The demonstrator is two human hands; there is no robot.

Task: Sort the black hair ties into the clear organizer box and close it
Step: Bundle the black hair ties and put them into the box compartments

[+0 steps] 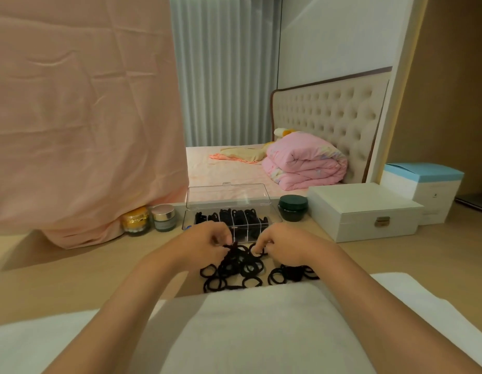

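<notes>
A pile of black hair ties (240,271) lies on the wooden tabletop just in front of me, with a smaller heap (291,273) to its right. Behind the pile stands the clear organizer box (272,214), its lid (227,195) raised upright, and several compartments hold black ties. My left hand (204,242) pinches a bunch of ties at the top of the pile. My right hand (283,245) has curled fingers pinching a tie at the pile's right edge. Both hands hide the box's front wall.
Left of the box stand a gold jar (136,220) and a silver-lidded jar (164,217). A dark green jar (292,207) and a white latched case (364,211) sit to the right, with a blue-lidded box (423,187) behind. Pink cloth (80,117) hangs at left.
</notes>
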